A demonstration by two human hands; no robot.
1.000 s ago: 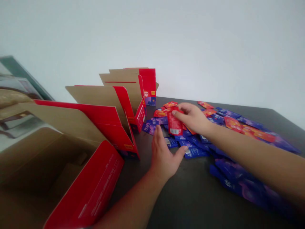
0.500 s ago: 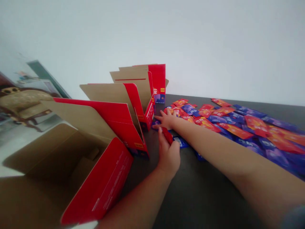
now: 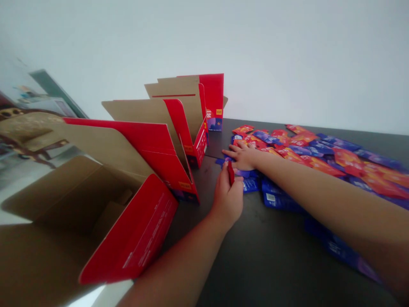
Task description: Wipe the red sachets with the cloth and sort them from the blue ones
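My left hand (image 3: pixel 226 200) is closed round a small dark red object (image 3: pixel 230 172); its kind is mostly hidden by the fingers. Just beyond it, my right hand (image 3: pixel 244 157) lies palm down with fingers spread on the near-left edge of a spread of flat packets. Orange-red packets (image 3: pixel 348 161) and blue-purple packets (image 3: pixel 338 143) overlap there. Beneath and beside my right forearm lie more blue packets, one with a white barcode label (image 3: pixel 270 198). The left fingertips are close to a blue packet (image 3: pixel 251 185) on the table.
Several open red cardboard boxes with brown insides stand in a row on the left, the nearest box (image 3: pixel 134 238) with its flaps up. A far box (image 3: pixel 214 100) stands near the white wall (image 3: pixel 287 55). The dark table (image 3: pixel 255 256) carries everything; a carved sofa (image 3: pixel 28 132) is at far left.
My right hand has slid to the right over the packets, away from the boxes. More blue packets show by the right forearm. The left hand still holds the red object; the view has tilted slightly.
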